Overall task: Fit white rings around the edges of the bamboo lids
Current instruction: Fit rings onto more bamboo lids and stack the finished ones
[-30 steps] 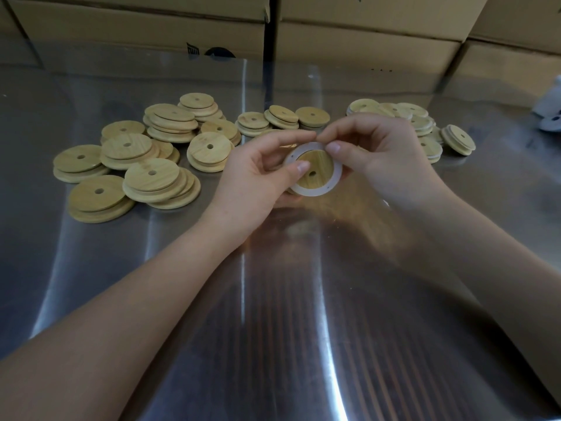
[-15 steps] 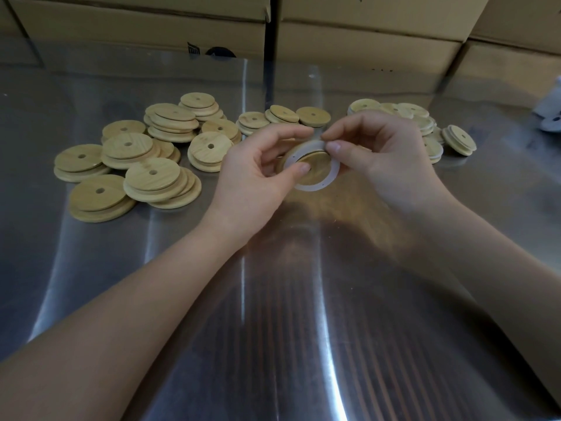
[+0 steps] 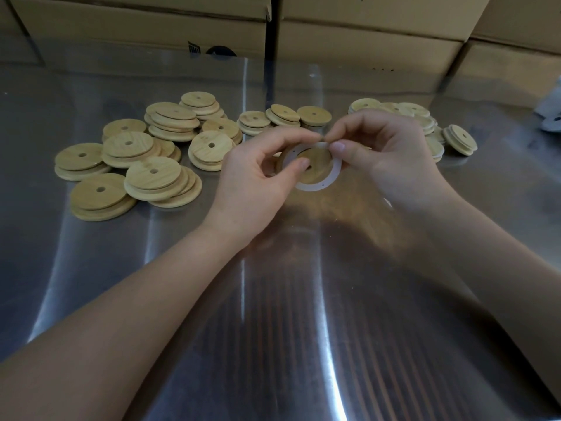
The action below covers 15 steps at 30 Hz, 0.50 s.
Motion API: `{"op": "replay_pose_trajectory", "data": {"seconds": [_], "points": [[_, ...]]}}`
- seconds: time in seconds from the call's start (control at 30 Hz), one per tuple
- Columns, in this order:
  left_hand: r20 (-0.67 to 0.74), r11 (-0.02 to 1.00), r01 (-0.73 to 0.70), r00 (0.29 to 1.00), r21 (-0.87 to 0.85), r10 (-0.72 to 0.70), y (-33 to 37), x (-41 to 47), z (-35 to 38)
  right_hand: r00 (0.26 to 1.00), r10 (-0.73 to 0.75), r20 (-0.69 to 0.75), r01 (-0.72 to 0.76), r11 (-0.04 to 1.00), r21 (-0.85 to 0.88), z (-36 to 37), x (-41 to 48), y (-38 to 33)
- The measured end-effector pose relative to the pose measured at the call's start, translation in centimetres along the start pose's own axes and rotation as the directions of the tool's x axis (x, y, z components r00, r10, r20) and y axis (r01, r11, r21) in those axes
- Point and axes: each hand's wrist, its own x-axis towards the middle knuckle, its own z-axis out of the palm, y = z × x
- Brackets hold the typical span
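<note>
Above the middle of the steel table I hold one round bamboo lid [image 3: 318, 165] with a white ring [image 3: 329, 180] round its lower edge. My left hand [image 3: 258, 180] grips the lid, thumb pressed on its face near the centre hole, forefinger arched over the top. My right hand [image 3: 385, 156] pinches the ring's upper right part between thumb and forefinger. The two forefingers meet above the lid. The lid's far edge is hidden behind my fingers.
Several loose bamboo lids with centre holes lie in stacks at the left [image 3: 133, 165], behind the hands [image 3: 285, 117] and at the right [image 3: 455, 138]. Cardboard boxes [image 3: 364, 41] line the table's far edge. White items [image 3: 551, 117] sit at the far right edge.
Lid and ring have tilted flatter and dropped slightly. My forefingers have come together over the lid's top, and the right hand has moved up along the ring.
</note>
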Motion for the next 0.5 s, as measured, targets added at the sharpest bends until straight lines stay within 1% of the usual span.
{"op": "replay_pose_trajectory", "data": {"seconds": [0.13,0.23,0.5], "points": [[0.006,1.000,0.008,1.000,-0.003,-0.008,0.01,-0.12,0.09,0.999,0.046,-0.015,-0.045,0.998,0.049,0.14,0.03,0.26],[0.007,0.999,0.026,1.000,-0.020,-0.026,-0.03,-0.15,0.05,0.998,0.054,-0.028,-0.053,0.997,0.064,0.19,0.04,0.39],[0.009,0.993,0.083,0.997,-0.083,-0.082,-0.07,-0.19,0.04,0.998,0.063,-0.014,-0.063,0.998,0.027,0.07,0.04,0.35]]}}
